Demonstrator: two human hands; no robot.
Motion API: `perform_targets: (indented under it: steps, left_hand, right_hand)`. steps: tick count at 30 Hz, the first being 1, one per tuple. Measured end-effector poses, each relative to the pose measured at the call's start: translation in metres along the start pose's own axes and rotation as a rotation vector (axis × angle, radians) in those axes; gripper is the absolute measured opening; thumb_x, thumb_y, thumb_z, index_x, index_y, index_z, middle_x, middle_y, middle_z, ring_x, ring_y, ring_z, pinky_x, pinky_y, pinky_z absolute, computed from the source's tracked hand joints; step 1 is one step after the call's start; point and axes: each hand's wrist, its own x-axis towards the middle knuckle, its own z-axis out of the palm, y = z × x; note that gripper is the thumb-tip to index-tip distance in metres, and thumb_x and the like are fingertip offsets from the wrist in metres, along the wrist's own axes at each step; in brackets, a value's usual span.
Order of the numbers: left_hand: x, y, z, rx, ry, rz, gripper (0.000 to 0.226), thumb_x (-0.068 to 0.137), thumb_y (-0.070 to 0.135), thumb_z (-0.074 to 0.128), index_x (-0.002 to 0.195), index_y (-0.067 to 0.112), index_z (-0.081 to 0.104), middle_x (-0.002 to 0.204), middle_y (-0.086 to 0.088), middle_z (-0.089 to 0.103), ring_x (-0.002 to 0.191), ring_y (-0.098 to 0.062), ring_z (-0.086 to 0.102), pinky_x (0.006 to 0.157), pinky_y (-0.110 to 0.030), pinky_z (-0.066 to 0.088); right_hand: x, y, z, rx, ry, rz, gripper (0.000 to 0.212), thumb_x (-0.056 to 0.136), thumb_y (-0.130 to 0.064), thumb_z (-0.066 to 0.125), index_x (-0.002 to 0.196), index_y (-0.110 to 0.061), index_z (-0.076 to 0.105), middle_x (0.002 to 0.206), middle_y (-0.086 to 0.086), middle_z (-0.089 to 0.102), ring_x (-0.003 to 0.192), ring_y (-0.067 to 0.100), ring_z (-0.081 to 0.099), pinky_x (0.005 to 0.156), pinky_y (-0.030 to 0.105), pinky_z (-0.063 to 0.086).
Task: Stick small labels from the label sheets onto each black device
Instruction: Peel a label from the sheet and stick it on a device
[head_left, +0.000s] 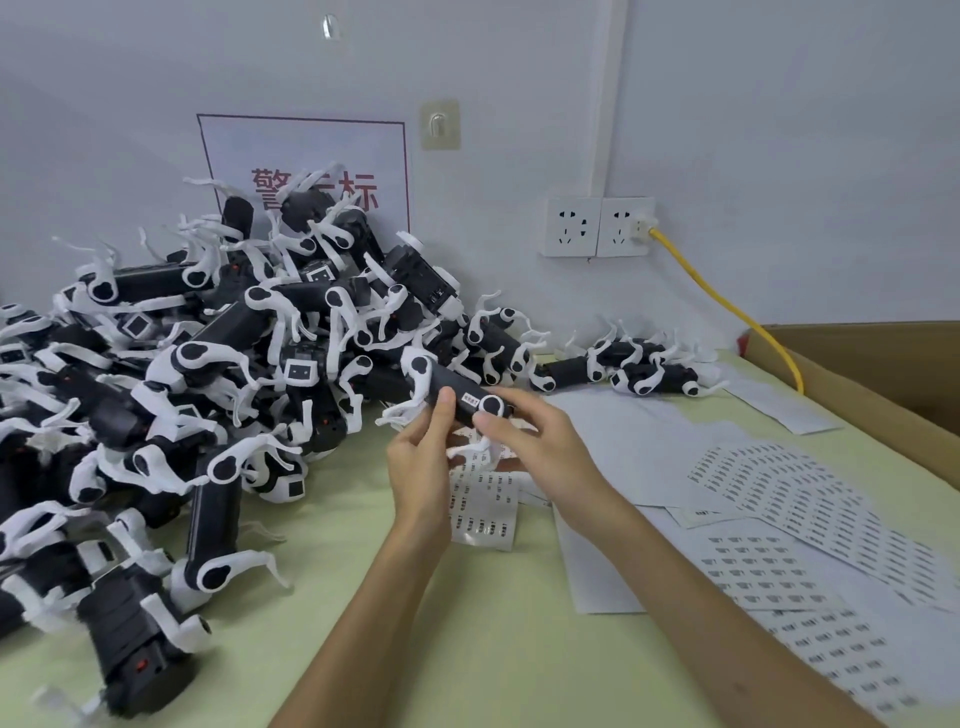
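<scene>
Black device (457, 397) with white clips, held above a pale green table (467, 649). The left hand (421, 467) grips its middle, thumb on top. The right hand (535, 447) holds its right end, thumb pressed against it. A small white label (470, 400) sits on the device between the two thumbs. A large pile of devices (182, 364) covers the table's left side and reaches the pale wall (779, 130). Label sheets (769, 499) are spread out on the right, and a small sheet (485, 514) lies under the hands. The wall carries a red-bordered sign (311, 156), a hook (440, 124) and sockets (597, 227) with a yellow cable (727, 306) plugged in. A cardboard box (883, 364) stands at the far right.
</scene>
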Motion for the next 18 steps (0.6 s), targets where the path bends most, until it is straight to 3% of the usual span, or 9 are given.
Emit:
perform_targets:
  steps: [3, 6, 8, 10, 11, 13, 14, 16, 18]
  left_hand:
    - [-0.001, -0.002, 0.001, 0.129, -0.052, -0.067, 0.031, 0.101, 0.036, 0.063, 0.083, 0.020, 0.081, 0.084, 0.002, 0.079, 0.067, -0.008, 0.066, 0.061, -0.022, 0.051]
    - [-0.003, -0.004, 0.005, 0.222, -0.141, -0.117, 0.019, 0.102, 0.025, 0.061, 0.097, 0.020, 0.079, 0.094, 0.002, 0.080, 0.072, -0.011, 0.062, 0.066, -0.024, 0.049]
    - [-0.005, -0.004, 0.007, 0.211, -0.172, -0.129, 0.021, 0.103, 0.018, 0.058, 0.098, 0.016, 0.079, 0.090, -0.001, 0.080, 0.067, -0.011, 0.062, 0.065, -0.022, 0.050]
    - [-0.006, -0.003, 0.007, 0.186, -0.173, -0.117, 0.023, 0.103, 0.015, 0.056, 0.096, 0.012, 0.078, 0.085, -0.003, 0.079, 0.062, -0.010, 0.062, 0.064, -0.021, 0.051]
    - [-0.005, -0.002, 0.006, 0.171, -0.162, -0.114, 0.024, 0.103, 0.014, 0.055, 0.095, 0.011, 0.077, 0.084, -0.004, 0.078, 0.062, -0.010, 0.062, 0.064, -0.021, 0.051]
    - [-0.004, -0.001, 0.005, 0.142, -0.122, -0.116, 0.023, 0.103, 0.014, 0.055, 0.096, 0.010, 0.076, 0.083, -0.006, 0.078, 0.062, -0.012, 0.062, 0.064, -0.022, 0.052]
    - [-0.003, 0.000, 0.004, 0.127, -0.098, -0.119, 0.021, 0.103, 0.014, 0.056, 0.098, 0.010, 0.076, 0.083, -0.007, 0.078, 0.063, -0.012, 0.062, 0.064, -0.023, 0.053]
    - [-0.002, 0.001, 0.003, 0.098, -0.053, -0.121, 0.019, 0.103, 0.013, 0.057, 0.099, 0.011, 0.075, 0.082, -0.007, 0.077, 0.062, -0.012, 0.063, 0.065, -0.023, 0.054]
    - [-0.001, 0.001, 0.002, 0.065, 0.001, -0.110, 0.018, 0.103, 0.011, 0.057, 0.099, 0.010, 0.074, 0.080, -0.008, 0.075, 0.060, -0.012, 0.062, 0.063, -0.023, 0.054]
  right_hand:
    - [0.007, -0.001, -0.016, 0.239, 0.040, 0.263, 0.025, 0.097, -0.033, 0.066, 0.111, -0.013, 0.071, 0.099, 0.011, 0.074, 0.082, 0.025, 0.072, 0.066, 0.034, 0.060]
    - [0.017, -0.001, -0.047, 0.520, 0.161, 0.397, 0.032, 0.095, -0.027, 0.063, 0.118, -0.004, 0.063, 0.108, 0.018, 0.064, 0.078, 0.029, 0.063, 0.051, 0.028, 0.054]
    - [0.022, -0.005, -0.075, 0.685, 0.293, 0.306, 0.017, 0.094, -0.018, 0.058, 0.107, -0.008, 0.063, 0.115, 0.018, 0.057, 0.070, 0.025, 0.058, 0.059, 0.027, 0.051]
    - [0.022, -0.011, -0.110, 0.913, 0.477, 0.097, 0.005, 0.094, -0.017, 0.058, 0.095, -0.013, 0.058, 0.118, 0.015, 0.053, 0.070, 0.026, 0.058, 0.071, 0.032, 0.050]
    - [0.018, -0.013, -0.129, 1.059, 0.562, -0.016, 0.012, 0.095, -0.023, 0.060, 0.100, -0.012, 0.057, 0.120, 0.014, 0.054, 0.080, 0.028, 0.062, 0.076, 0.035, 0.053]
    - [0.007, -0.011, -0.169, 1.282, 0.668, -0.198, 0.041, 0.099, -0.040, 0.056, 0.131, -0.014, 0.052, 0.132, 0.015, 0.055, 0.107, 0.035, 0.066, 0.090, 0.046, 0.056]
    - [0.003, -0.007, -0.185, 1.299, 0.710, -0.227, 0.054, 0.101, -0.045, 0.051, 0.147, -0.017, 0.041, 0.138, 0.014, 0.053, 0.116, 0.036, 0.064, 0.095, 0.050, 0.055]
    - [-0.004, 0.001, -0.199, 1.178, 0.837, -0.167, 0.060, 0.103, -0.044, 0.043, 0.157, -0.021, 0.028, 0.139, 0.012, 0.054, 0.115, 0.031, 0.068, 0.097, 0.043, 0.056]
    - [-0.002, 0.009, -0.193, 1.077, 0.940, -0.042, 0.050, 0.104, -0.036, 0.040, 0.150, -0.017, 0.040, 0.131, 0.010, 0.062, 0.100, 0.025, 0.075, 0.084, 0.029, 0.058]
